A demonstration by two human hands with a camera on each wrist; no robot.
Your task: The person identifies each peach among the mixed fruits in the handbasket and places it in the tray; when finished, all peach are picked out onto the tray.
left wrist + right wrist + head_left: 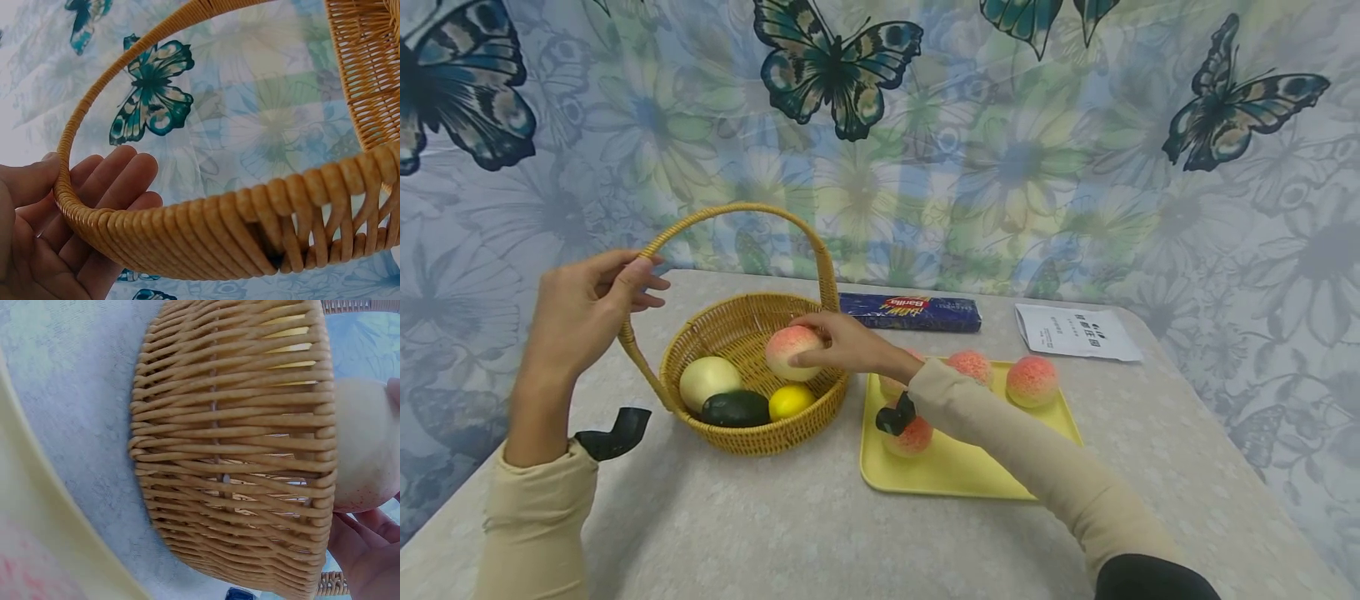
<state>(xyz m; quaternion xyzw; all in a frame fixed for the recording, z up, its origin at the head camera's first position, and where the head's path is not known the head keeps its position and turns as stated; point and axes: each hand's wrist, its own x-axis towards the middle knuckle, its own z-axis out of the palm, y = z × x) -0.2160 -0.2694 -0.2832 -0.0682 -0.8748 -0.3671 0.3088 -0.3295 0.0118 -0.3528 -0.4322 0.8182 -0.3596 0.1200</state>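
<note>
A woven wicker basket (745, 333) with a tall arched handle (730, 212) stands on the table. Inside it lie a pale round fruit (709, 381), a dark green avocado (735, 408) and a lemon (791, 401). My right hand (842, 340) grips a pink-and-cream peach (792, 351) just over the basket's right rim (325, 456); the peach (365, 447) shows in the right wrist view. My left hand (587, 304) holds the handle's left side, thumb and fingers (119, 181) around the wicker handle (187, 237). Three more peaches, such as the right one (1032, 381), sit on a yellow tray (970, 467).
A blue pasta box (910, 311) and a printed paper sheet (1075, 331) lie behind the tray. The grey mottled table (775, 525) meets a butterfly-patterned curtain (1000, 150) at the back. Its right edge runs diagonally near the tray.
</note>
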